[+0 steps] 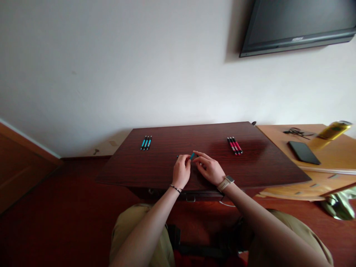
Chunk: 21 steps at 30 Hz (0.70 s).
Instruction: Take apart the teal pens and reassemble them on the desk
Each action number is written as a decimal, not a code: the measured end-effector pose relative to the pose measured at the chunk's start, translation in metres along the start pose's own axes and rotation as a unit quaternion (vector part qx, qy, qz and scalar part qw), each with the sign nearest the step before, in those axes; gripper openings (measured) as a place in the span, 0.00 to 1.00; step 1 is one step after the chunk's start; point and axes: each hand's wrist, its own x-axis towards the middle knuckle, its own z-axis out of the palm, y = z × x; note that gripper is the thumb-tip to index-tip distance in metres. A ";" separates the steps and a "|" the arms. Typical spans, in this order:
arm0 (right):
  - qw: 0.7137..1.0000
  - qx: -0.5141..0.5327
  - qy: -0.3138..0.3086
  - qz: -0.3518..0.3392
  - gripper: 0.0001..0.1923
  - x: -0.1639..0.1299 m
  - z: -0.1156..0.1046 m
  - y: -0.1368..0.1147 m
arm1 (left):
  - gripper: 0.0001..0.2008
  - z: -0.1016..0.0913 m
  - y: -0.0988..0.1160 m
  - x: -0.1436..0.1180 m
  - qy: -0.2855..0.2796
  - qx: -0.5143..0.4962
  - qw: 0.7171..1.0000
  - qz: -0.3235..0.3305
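Observation:
At the middle of the dark wooden table, my left hand [183, 171] pinches a turquoise pen barrel [192, 156] between thumb and fingers. A small dark tip shows on the far side of that hand; whether it belongs to the same pen I cannot tell. Close beside it, my right hand [209, 168] has its fingers bent and drawn together, the index fingertip at the barrel's upper end. Something small and dark shows among those fingers, too hidden to name. Several turquoise pens [146, 143] lie side by side at the left, and several pink-red pens [235, 145] at the right.
The dark table [167, 139] stands against a white wall. To its right a lighter wooden cabinet [278, 139] bears a black phone [304, 152], a dark cable [296, 131] and a yellow can [333, 131]. A television [297, 27] hangs above.

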 end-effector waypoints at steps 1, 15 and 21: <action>1.000 0.000 0.004 -0.002 0.13 0.000 0.000 0.000 | 0.09 0.000 0.000 0.000 0.000 -0.001 1.000 0.001; 0.983 -0.165 0.041 0.073 0.17 -0.002 0.013 0.041 | 0.04 0.003 0.000 -0.002 0.003 -0.044 0.999 -0.004; 0.984 -0.148 0.033 0.088 0.16 -0.003 0.013 0.044 | 0.04 0.004 0.000 -0.002 0.005 -0.045 0.999 -0.007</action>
